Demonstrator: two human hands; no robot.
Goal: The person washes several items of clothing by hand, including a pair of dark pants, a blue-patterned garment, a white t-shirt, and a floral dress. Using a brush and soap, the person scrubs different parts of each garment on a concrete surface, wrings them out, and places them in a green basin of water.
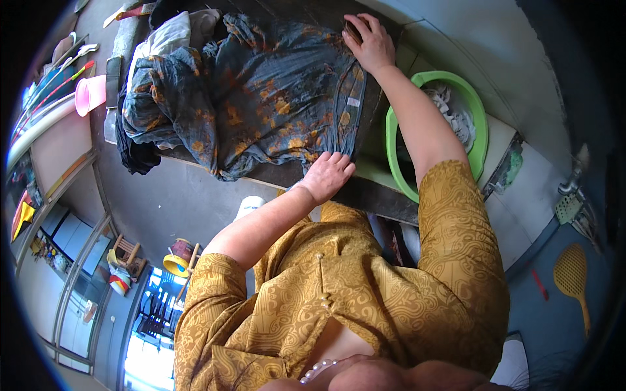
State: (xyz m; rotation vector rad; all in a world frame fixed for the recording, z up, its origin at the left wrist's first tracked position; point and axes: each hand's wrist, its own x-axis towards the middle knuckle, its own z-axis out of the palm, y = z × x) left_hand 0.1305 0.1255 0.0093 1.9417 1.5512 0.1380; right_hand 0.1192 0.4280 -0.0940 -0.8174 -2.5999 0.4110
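Note:
A dark blue-grey garment (261, 98) with orange and yellow flowers lies spread and wrinkled over a dark slab. Its gathered band, with a small white label, runs along the right end. My left hand (328, 176) is closed on the near corner of that band, at the slab's front edge. Up at the band's far corner is my right hand (373, 47), its fingers curled round a small dark brown object (354, 30). Most of that object is hidden by the fingers, so its kind cannot be made out.
Right of the slab (372, 195) stands a green tub (481, 124) with whitish cloth inside. Grey and white cloths (171, 39) are bunched at the far left, near a pink cup (91, 95). A tap (574, 179) and a yellow strainer (571, 270) are at the right.

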